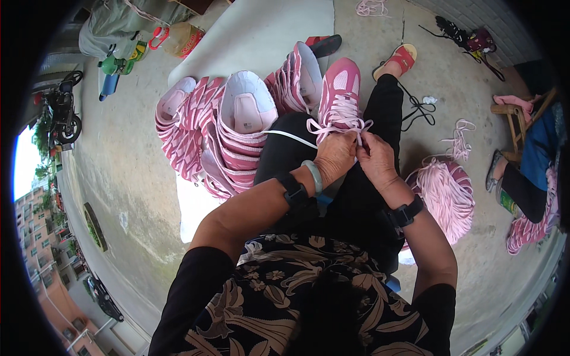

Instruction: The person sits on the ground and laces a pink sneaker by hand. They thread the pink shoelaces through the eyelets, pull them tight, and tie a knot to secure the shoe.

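A pink sneaker [341,89] rests on my lap with its toe pointing away, and pale pink shoelaces [342,113] criss-cross its front. At its near end my left hand [336,155], wearing a pale bangle, is closed with the fingers pinched around the lace. My right hand [378,156] is closed beside it, thumb and fingers pinching the lace too. A lace loop sticks out to the left of my hands. The lace ends inside my fingers are hidden. Left of my knee, pink shoe uppers [246,113] stand nested in long curved stacks.
A large bundle of pink laces [442,199] sits right of my leg, with loose laces [458,141] beyond it. Another person's leg [522,184] and a wooden chair [513,121] are at the right. Plastic bottles [180,40] stand far left near a white sheet [261,35].
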Demonstrator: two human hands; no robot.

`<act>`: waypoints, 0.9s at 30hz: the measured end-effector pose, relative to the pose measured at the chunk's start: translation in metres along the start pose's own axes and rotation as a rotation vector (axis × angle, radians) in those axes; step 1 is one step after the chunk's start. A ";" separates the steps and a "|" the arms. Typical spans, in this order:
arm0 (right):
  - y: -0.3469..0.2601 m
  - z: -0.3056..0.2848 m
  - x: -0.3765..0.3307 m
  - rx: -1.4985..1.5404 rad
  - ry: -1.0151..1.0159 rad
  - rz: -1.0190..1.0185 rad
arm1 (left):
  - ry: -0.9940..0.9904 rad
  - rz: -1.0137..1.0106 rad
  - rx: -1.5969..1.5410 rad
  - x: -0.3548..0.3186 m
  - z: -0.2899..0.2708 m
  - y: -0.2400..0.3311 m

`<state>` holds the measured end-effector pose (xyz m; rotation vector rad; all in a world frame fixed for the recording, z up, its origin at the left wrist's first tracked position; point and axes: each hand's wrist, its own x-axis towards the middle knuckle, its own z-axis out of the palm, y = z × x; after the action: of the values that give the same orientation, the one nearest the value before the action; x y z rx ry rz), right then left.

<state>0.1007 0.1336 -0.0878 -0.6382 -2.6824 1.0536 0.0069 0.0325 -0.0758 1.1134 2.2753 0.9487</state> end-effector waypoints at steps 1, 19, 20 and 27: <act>0.004 0.003 0.001 0.007 0.029 -0.034 | 0.004 -0.028 0.018 0.003 0.004 0.000; 0.032 -0.024 -0.026 0.781 -0.051 0.461 | -0.417 -0.320 -0.044 -0.087 -0.133 -0.043; 0.031 -0.023 -0.027 0.786 -0.056 0.473 | -0.345 -0.259 -0.091 -0.085 -0.133 -0.046; 0.033 -0.030 -0.019 0.893 -0.129 0.630 | 0.322 -0.335 0.492 -0.017 -0.182 -0.141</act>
<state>0.1378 0.1640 -0.0889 -1.2246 -1.7536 2.2729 -0.1701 -0.1147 -0.0562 0.7457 2.9449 0.4697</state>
